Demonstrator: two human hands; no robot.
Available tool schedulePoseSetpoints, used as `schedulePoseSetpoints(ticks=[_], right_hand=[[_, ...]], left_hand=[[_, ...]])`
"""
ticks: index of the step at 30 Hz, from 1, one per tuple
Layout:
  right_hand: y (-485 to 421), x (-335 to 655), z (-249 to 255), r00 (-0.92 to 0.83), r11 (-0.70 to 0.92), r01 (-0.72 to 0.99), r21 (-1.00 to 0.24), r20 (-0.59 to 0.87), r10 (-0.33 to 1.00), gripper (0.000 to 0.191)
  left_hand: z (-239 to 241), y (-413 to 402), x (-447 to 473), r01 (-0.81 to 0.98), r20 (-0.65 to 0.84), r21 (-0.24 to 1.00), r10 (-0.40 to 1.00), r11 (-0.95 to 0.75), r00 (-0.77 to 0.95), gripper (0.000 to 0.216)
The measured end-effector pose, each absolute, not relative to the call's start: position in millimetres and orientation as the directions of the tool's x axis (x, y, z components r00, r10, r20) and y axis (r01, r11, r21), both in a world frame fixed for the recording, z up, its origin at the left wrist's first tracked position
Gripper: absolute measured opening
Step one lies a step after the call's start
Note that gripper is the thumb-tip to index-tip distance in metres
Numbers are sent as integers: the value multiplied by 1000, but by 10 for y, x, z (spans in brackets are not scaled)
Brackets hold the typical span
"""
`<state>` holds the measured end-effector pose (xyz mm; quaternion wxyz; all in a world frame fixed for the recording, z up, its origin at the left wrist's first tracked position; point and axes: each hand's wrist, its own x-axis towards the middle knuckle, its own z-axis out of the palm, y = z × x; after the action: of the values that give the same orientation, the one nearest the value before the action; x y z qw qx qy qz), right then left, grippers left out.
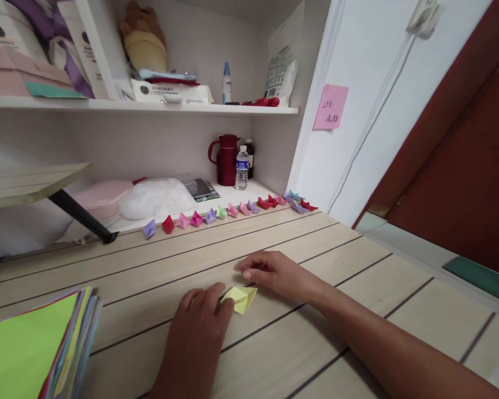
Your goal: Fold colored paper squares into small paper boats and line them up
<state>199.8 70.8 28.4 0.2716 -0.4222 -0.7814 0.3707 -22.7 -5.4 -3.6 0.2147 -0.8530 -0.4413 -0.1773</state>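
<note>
Yellow paper, seemingly against left hand

Near centre, the yellow folded piece is matt paper, sharply creased. The tabletop is smooth, wood-grained and low in sheen; solid timber or laminate, I cannot tell from where I stand. Near left, the stack of sheets is flat, matt paper, smooth on top. On the far side, the row of small folded boats looks to be matt paper throughout. Beyond it, the jug shows a smooth, faintly glossy shell; the bottle is clear, shiny plastic; the bag is crinkled, translucent film. Far right, the wall note is plain matt paper.
</note>
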Motion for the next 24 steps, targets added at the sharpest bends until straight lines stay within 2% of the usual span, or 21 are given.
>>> schedulePoseSetpoints(ticks=[4, 8, 15, 18, 22, 24], right_hand=[[628, 1913, 333, -514, 450, 490, -747, 169, 841, 20], [599, 1862, 336, -535, 489, 504, -713, 187, 824, 12], [595, 1841, 271, -534, 537, 508, -673, 243, 810, 25], [591, 1827, 258, -555, 551, 485, -679, 248, 794, 26], [619, 1881, 279, -541, 501, 455, -737, 218, 812, 13], [657, 1959, 311, -541, 464, 432, -773, 190, 820, 13]], left_hand=[[-30, -59, -197, 806, 492, -251, 646, -536, 583, 36], [-28, -72, -159, 803, 466, -210, 665, -557, 584, 38], [-17, -72, -133, 819, 457, -112, 703, -563, 545, 30], [-28, -61, -127, 825, 462, -67, 716, -560, 523, 27], [-64, -48, -147, 848, 470, -24, 743, -529, 477, 22], [-76, -44, -161, 864, 467, 0, 764, -504, 445, 19]])
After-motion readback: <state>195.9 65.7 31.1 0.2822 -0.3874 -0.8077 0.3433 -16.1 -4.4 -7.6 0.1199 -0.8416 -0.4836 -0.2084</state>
